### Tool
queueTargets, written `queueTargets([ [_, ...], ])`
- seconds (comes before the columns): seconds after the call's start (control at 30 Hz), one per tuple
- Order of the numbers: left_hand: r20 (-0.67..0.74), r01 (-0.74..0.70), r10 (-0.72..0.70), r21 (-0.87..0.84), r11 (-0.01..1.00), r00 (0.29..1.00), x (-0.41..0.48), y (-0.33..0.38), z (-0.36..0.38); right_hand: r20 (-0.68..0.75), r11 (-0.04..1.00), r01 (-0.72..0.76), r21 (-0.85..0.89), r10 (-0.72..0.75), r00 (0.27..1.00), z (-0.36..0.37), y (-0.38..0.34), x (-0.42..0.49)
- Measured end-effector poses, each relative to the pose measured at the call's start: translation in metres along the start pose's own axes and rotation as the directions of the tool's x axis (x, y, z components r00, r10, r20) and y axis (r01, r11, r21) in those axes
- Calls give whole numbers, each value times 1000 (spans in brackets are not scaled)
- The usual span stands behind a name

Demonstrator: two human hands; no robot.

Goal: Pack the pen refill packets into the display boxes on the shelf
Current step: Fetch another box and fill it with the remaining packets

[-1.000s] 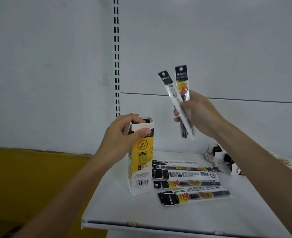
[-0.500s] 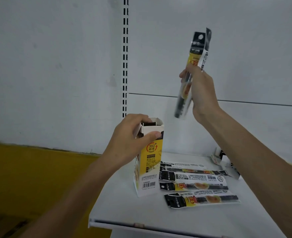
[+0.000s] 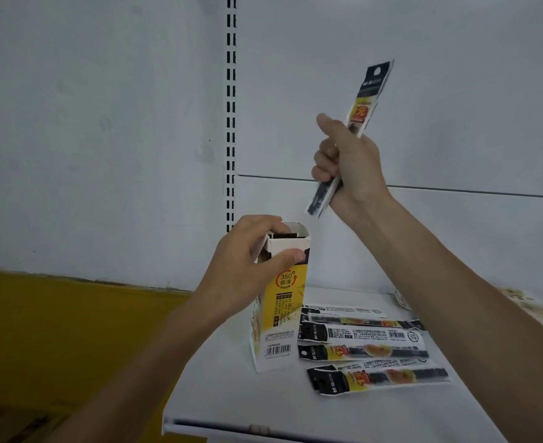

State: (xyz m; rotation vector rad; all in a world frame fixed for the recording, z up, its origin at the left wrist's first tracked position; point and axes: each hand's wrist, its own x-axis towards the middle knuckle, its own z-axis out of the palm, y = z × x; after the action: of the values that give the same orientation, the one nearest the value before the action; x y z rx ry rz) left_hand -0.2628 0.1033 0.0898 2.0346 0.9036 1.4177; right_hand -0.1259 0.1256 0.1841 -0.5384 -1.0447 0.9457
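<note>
Above and to the right of the display box [image 3: 283, 314], the right hand [image 3: 350, 164] has its grip clamped round the middle of the held refill packets [image 3: 367, 94] (one or two pressed flat together, I cannot tell from here). Their long axis runs on a slant. The black header end points up and away from the box, and the lower end pokes out under the fist, aimed down and left at the box's open mouth, near it but clearly apart. That slant is what the coming move turns on, I'd say: the lower end needs to come over the mouth and the packets need to stand more upright before they will slide in. The right hand is the nearer one for that job. The left hand [image 3: 247, 260] is taken up with the box itself, its fingers curled over the top rear edge and its thumb pressed on the front, holding the box upright on the shelf [image 3: 263, 404]. Something dark shows just inside the mouth, perhaps the headers of packets already in, though I cannot be sure. Just right of the box's foot, several loose packets [image 3: 369, 350] lie flat and side by side on the shelf, not yet packed.
</note>
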Motion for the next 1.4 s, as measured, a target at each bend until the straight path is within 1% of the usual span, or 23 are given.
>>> queueTargets([
  [0.07, 5, -8, 8, 7, 1000, 1000, 1, 0, -1, 42, 998, -34, 54, 32, 999, 5, 8, -1],
  [0.13, 13, -19, 19, 16, 1000, 1000, 1, -1, -2, 146, 999, -52, -4, 52, 988, 5, 18, -4],
  [0.2, 14, -20, 20, 33, 999, 1000, 1, -3, -3, 285, 972, 21, -233, 48, 957, -1, 29, -7],
  [0.27, 5, -12, 12, 25, 1000, 1000, 2, -5, -4, 419, 881, 125, -457, 89, 904, -10, 36, -10],
  [0.37, -9, 27, -27, -25, 999, 1000, 3, -9, -6, 495, 733, 203, -650, 205, 844, -20, 36, -13],
  [0.4, -13, 27, -28, -28, 999, 1000, 4, -10, -6, 507, 702, 213, -679, 240, 828, -22, 35, -14],
  [0.47, -9, 16, -16, -23, 1000, 1000, 4, -10, -5, 501, 732, 167, -660, 263, 825, -27, 34, -15],
  [0.57, -11, 20, -20, -34, 999, 1000, 3, -8, -3, 458, 817, 176, -549, 118, 881, -33, 30, -12],
  [0.63, -14, 38, -39, -58, 998, 999, 3, -7, -3, 429, 797, 242, -553, 24, 903, -35, 26, -13],
  [0.67, -13, 44, -45, -68, 997, 999, 3, -6, -2, 435, 766, 266, -585, 20, 900, -35, 25, -14],
  [0.77, 2, 38, -38, -70, 997, 999, 2, -7, -2, 497, 674, 290, -680, 133, 857, -38, 26, -21],
  [0.8, 5, 38, -37, -58, 998, 999, 2, -7, -2, 485, 681, 274, -679, 136, 864, -41, 26, -23],
  [0.9, -11, 20, -20, 5, 1000, 1000, 4, -11, -4, 355, 736, 183, -652, 83, 931, -55, 26, -22],
  [0.93, -23, 14, -14, 21, 1000, 1000, 4, -12, -5, 333, 705, 169, -689, 100, 938, -62, 28, -20],
  [0.97, -31, 9, -8, 27, 1000, 1000, 5, -12, -4, 331, 636, 164, -754, 152, 931, -70, 31, -19],
  [1.0, -35, 3, -2, 30, 1000, 999, 5, -12, -4, 336, 520, 167, -838, 250, 908, -80, 36, -18],
  [1.07, -41, -9, 10, 39, 999, 999, 5, -11, -3, 282, 213, 197, -957, 517, 808, -101, 45, -18],
  [1.1, -46, -14, 16, 50, 999, 999, 6, -10, -2, 225, 89, 218, -972, 622, 750, -111, 51, -20],
  [1.13, -54, -20, 23, 67, 998, 998, 6, -10, -2, 171, 11, 225, -974, 684, 710, -121, 56, -22],
  [1.2, -72, -28, 35, 96, 995, 997, 6, -11, -1, 102, -49, 196, -979, 719, 688, -139, 65, -26],
  [1.27, -78, -32, 41, 108, 994, 996, 5, -12, 0, 71, -65, 171, -983, 724, 687, -152, 71, -29],
  [1.33, -69, -37, 44, 100, 994, 997, 6, -11, 1, 59, -32, 117, -993, 717, 694, -159, 72, -30],
  [1.4, -73, -34, 41, 87, 996, 997, 6, -11, 2, 60, -1, 82, -997, 673, 737, -161, 73, -32],
])
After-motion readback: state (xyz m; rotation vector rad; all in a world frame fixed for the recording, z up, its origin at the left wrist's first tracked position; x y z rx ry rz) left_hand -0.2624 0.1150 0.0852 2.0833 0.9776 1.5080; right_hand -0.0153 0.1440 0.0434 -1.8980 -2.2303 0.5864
